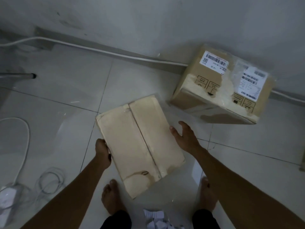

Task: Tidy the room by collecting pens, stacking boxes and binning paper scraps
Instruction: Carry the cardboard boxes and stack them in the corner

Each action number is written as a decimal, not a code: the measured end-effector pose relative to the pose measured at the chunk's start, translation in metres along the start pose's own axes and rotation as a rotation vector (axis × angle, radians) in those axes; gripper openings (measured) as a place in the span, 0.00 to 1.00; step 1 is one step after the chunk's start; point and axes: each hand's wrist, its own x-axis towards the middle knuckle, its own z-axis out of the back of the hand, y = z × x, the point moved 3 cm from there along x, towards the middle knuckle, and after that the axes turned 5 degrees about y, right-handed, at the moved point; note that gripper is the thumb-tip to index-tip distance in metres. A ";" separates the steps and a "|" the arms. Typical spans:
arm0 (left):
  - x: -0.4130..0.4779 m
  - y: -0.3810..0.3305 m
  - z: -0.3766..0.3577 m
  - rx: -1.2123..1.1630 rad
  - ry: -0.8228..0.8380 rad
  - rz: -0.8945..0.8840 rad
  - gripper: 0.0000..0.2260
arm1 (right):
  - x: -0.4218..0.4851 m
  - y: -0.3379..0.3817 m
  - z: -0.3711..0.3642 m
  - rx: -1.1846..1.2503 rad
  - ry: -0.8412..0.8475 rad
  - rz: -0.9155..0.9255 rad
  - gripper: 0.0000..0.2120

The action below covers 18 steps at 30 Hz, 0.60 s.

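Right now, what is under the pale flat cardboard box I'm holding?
White floor tiles show around the pale flat cardboard box, with a bare foot by its near corner and white paper scraps nearer still. The floor straight beneath is covered.

We see a pale box (140, 142) with a taped line down its middle. It is up off the floor and turned at a slant. The left hand (103, 151) grips one long edge, and the right hand (184, 136) lies flat on the other. A brown box (219, 90) with white labels sits by the wall. White paper scraps (156, 219) lie low down.
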 end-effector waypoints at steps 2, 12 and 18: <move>0.013 -0.003 -0.003 0.020 0.089 0.049 0.12 | 0.008 0.003 -0.002 0.054 0.014 -0.001 0.42; 0.057 -0.021 0.003 0.181 -0.043 0.033 0.30 | 0.009 0.005 -0.043 0.402 -0.014 -0.109 0.45; 0.065 -0.014 -0.008 0.239 0.044 0.057 0.34 | 0.005 0.011 -0.079 0.500 0.015 -0.107 0.43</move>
